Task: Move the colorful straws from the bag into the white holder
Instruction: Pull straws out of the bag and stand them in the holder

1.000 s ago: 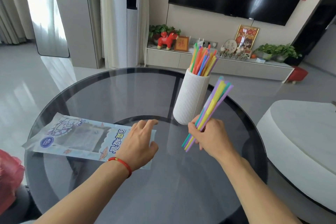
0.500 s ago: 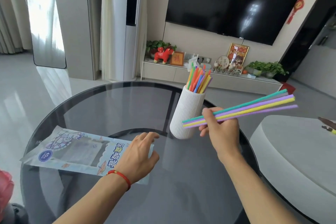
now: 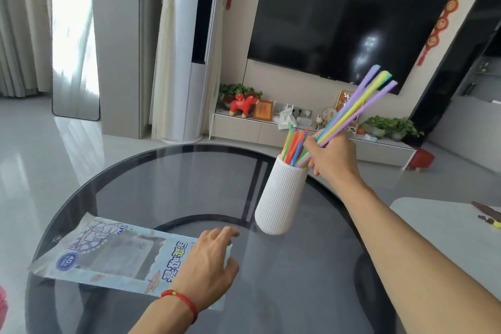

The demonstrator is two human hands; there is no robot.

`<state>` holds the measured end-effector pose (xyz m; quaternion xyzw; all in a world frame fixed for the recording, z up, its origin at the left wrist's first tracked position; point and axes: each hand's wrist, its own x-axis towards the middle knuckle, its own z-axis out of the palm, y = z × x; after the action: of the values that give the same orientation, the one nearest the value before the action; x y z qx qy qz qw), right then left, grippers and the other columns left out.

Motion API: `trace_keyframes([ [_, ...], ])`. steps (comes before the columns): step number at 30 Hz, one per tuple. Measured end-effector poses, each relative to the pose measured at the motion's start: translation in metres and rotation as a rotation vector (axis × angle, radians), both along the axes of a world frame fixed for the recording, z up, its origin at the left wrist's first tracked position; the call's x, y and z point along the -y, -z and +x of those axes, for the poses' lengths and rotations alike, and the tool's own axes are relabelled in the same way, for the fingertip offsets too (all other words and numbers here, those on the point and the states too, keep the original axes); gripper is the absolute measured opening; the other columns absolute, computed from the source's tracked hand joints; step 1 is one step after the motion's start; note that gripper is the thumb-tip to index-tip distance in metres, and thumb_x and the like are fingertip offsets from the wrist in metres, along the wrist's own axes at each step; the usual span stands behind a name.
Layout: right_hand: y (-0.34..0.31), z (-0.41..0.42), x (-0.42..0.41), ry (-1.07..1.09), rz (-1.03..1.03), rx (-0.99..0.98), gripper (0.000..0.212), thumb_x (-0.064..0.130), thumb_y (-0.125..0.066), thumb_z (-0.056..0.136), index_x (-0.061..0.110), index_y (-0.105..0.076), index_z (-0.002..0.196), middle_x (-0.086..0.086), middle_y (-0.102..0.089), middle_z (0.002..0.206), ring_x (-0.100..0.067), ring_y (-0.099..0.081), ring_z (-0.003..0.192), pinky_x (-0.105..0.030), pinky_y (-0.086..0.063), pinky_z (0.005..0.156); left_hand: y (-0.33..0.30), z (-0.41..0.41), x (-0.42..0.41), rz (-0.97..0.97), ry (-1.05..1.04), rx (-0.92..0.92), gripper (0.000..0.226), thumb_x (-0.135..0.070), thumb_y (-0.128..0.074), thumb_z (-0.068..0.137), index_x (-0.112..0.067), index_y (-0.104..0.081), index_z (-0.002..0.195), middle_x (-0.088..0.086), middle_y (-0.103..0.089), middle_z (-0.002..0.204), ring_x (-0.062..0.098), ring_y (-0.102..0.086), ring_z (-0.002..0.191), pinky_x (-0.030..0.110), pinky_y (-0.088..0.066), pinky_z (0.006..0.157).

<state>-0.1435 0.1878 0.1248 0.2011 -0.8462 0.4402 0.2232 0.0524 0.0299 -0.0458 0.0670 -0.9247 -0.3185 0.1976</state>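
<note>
- The right hand [image 3: 329, 156] is closed around a bunch of long pastel plastic straws [image 3: 355, 108] — purple, yellow, teal. They slant up and to the right, with their lower ends right at the mouth of the white ribbed cylindrical holder [image 3: 280, 198].
- That holder stands on the far right part of the round dark glass tabletop [image 3: 162, 184], pretty close to the rim. It's already got a cluster of orange, green and blue straws [image 3: 294, 144] sticking out the top.
- The left hand [image 3: 208, 263] lies flat with its fingers loosely spread, palm down on the near right end of the flat light-blue printed plastic bag [image 3: 108, 255] — not gripping anything.
- The bag lies along the near left side of the tabletop, its left corner almost at the rim. Can't tell if any straws are left inside.
- Between bag and holder there's a wide stretch of bare glass, and the whole back left of the tabletop is open too.
- To the right, just past the rim, sits a white rounded-edge surface [image 3: 447, 225].
</note>
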Motion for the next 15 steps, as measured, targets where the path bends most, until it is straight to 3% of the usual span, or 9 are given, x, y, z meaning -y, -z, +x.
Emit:
trace_keyframes([
  [4, -0.004, -0.006, 0.007, -0.023, 0.163, 0.057, 0.031, 0.028, -0.070, 0.094, 0.008, -0.069, 0.071, -0.005, -0.067, 0.046, -0.014, -0.062, 0.035, -0.024, -0.052, 0.044, -0.001, 0.000, -0.002, -0.007, 0.001, 0.023, 0.043, -0.024, -0.054, 0.091, -0.030, -0.043, 0.132, -0.009, -0.058, 0.123, 0.011, -0.043, 0.121, 0.028, -0.043, 0.102],
  [7, -0.003, -0.006, 0.014, -0.008, 0.253, 0.087, 0.028, 0.032, -0.075, 0.091, 0.006, -0.069, 0.083, -0.015, -0.073, 0.073, -0.028, -0.071, 0.063, -0.037, -0.060, 0.056, -0.001, -0.001, -0.003, -0.008, -0.003, 0.023, 0.044, -0.025, -0.054, 0.091, -0.030, -0.043, 0.133, -0.009, -0.058, 0.125, 0.011, -0.043, 0.122, 0.027, -0.042, 0.102],
  [9, -0.007, -0.005, 0.017, 0.024, 0.285, 0.073, 0.031, 0.042, -0.077, 0.087, 0.014, -0.069, 0.077, -0.009, -0.073, 0.076, -0.031, -0.071, 0.077, -0.041, -0.058, 0.065, -0.002, -0.001, -0.003, -0.004, -0.001, 0.017, 0.044, -0.024, -0.054, 0.091, -0.030, -0.042, 0.133, -0.008, -0.058, 0.125, 0.011, -0.042, 0.123, 0.028, -0.042, 0.102],
  [12, -0.017, -0.002, 0.016, 0.044, 0.212, 0.013, 0.033, 0.053, -0.077, 0.084, 0.019, -0.074, 0.084, 0.001, -0.072, 0.076, -0.026, -0.072, 0.078, -0.041, -0.060, 0.068, -0.002, -0.001, -0.002, 0.000, -0.006, 0.021, 0.043, -0.024, -0.054, 0.092, -0.030, -0.042, 0.133, -0.008, -0.058, 0.126, 0.012, -0.042, 0.124, 0.030, -0.042, 0.104],
  [15, -0.025, -0.001, 0.016, 0.050, 0.082, -0.105, 0.034, 0.049, -0.077, 0.088, 0.015, -0.073, 0.089, -0.003, -0.074, 0.082, -0.021, -0.073, 0.074, -0.037, -0.061, 0.066, -0.002, -0.002, -0.003, -0.004, -0.010, 0.026, 0.043, -0.026, -0.054, 0.093, -0.031, -0.041, 0.133, -0.008, -0.058, 0.126, 0.012, -0.042, 0.124, 0.030, -0.042, 0.104],
])
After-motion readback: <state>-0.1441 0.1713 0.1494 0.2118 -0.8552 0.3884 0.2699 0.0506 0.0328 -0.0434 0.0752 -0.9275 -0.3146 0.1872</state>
